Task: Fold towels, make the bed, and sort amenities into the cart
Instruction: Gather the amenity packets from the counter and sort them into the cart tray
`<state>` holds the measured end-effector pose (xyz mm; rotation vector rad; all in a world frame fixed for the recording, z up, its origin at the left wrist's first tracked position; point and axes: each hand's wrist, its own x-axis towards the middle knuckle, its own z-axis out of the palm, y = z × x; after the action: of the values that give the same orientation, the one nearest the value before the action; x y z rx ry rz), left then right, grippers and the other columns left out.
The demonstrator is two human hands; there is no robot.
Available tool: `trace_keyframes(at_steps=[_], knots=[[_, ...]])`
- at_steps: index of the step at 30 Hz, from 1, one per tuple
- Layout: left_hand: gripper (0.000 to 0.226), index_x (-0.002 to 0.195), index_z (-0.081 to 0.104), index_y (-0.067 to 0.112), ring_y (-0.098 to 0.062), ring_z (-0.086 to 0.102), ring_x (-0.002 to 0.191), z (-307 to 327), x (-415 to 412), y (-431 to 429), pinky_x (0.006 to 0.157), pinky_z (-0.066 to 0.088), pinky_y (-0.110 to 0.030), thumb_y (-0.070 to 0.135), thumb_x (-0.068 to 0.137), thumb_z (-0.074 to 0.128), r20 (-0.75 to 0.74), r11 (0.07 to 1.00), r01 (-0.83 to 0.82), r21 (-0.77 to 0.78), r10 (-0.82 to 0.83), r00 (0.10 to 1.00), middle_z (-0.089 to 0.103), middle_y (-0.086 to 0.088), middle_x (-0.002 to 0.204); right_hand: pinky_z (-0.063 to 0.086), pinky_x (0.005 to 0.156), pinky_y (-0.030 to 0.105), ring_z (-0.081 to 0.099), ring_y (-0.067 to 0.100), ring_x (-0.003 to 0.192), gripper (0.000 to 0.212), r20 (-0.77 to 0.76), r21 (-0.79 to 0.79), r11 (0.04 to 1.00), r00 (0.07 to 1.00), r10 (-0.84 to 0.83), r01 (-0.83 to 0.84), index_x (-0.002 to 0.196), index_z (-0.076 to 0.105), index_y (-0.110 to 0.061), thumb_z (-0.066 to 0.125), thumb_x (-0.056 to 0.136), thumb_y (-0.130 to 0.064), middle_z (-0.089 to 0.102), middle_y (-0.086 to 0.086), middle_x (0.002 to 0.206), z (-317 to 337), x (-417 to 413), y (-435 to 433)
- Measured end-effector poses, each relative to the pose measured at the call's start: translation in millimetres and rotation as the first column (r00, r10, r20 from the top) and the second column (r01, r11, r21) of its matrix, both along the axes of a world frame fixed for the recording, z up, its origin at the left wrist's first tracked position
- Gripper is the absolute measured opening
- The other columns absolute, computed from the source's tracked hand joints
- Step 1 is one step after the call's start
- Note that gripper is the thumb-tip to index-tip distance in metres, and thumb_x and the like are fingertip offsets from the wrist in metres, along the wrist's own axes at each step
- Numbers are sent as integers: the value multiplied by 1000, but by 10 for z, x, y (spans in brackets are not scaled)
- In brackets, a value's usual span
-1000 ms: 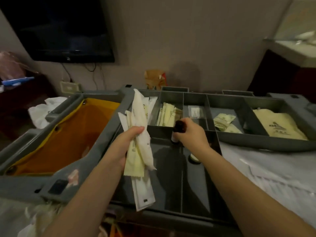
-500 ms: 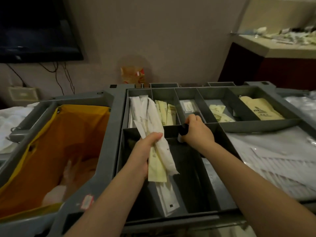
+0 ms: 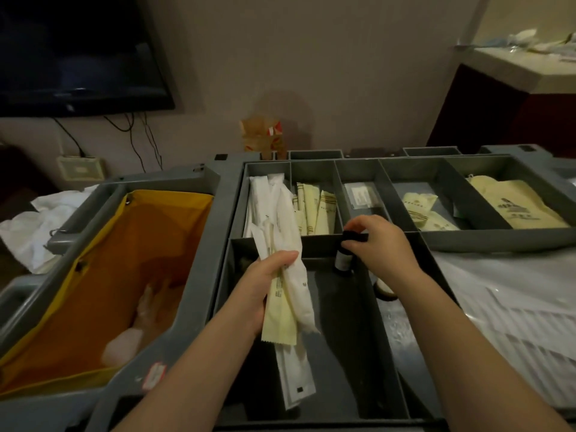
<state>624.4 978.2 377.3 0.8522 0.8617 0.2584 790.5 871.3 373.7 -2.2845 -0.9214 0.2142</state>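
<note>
The left hand (image 3: 265,288) is gripping a bundle of long, flat packets (image 3: 288,275), glossy white and pale yellow with crimped ends, over the grey plastic cart's (image 3: 202,291) big front compartment. The right hand (image 3: 378,244) is pinching the black cap of a small cylindrical bottle (image 3: 343,259), upright by that compartment's back wall.

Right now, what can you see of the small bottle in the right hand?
The bottle is small and slim, with a dark body, a pale label on its front and a black cap. It looks like plastic, though the dim light leaves that unsure. It stands upright at the back of the big front compartment of the tray, just before the divider. The right hand pinches the cap with thumb and fingers. Whether its base touches the floor is unclear.
</note>
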Motion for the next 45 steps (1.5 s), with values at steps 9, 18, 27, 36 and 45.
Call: trace_keyframes(at_steps=[9, 18, 27, 36, 45], knots=[[46, 107, 55, 17, -30, 60, 93, -49, 14, 34, 73, 50, -43, 21, 64, 70, 25, 999, 2, 47, -3, 1000, 60, -16, 105, 51, 92, 35, 54, 14, 106, 29, 12, 5, 999, 999, 32, -32, 115, 59, -25, 65, 87, -17, 56, -5, 114, 12, -39, -18], [56, 111, 58, 14, -29, 62, 89, -62, 33, -3, 76, 51, -44, 22, 57, 70, 61, 998, 24, 53, -27, 998, 64, -14, 96, 46, 97, 36, 47, 15, 115, 37, -13, -8, 999, 999, 40, -40, 112, 55, -30, 73, 80, -26, 45, -8, 122, -1, -19, -18], [46, 111, 60, 14, -27, 66, 96, -73, 47, -68, 81, 54, -41, 19, 66, 71, 89, 989, 78, 126, -90, 992, 71, -12, 100, 43, 69, 19, 56, 3, 77, 7, -121, 342, 938, 987, 101, -54, 84, 56, -29, 58, 91, -30, 57, -10, 82, 185, -306, -21], [38, 126, 58, 11, -29, 68, 101, -40, 29, 23, 72, 59, -40, 24, 90, 56, 252, 995, -69, -77, 87, 964, 69, -15, 112, 50, 86, 21, 49, -3, 99, 69, -218, 116, 923, 897, 384, -367, 136, 36, -39, 73, 78, -35, 41, -25, 113, 200, -675, 129], [31, 119, 58, 9, -20, 66, 77, -36, 6, 63, 60, 55, -33, 7, 89, 57, 217, 981, -186, 59, 169, 961, 69, -9, 89, 54, 73, 30, 64, 8, 88, 54, -582, 386, 922, 775, 246, -3, 132, 41, -35, 64, 87, -16, 65, -12, 100, 278, -504, 71]])
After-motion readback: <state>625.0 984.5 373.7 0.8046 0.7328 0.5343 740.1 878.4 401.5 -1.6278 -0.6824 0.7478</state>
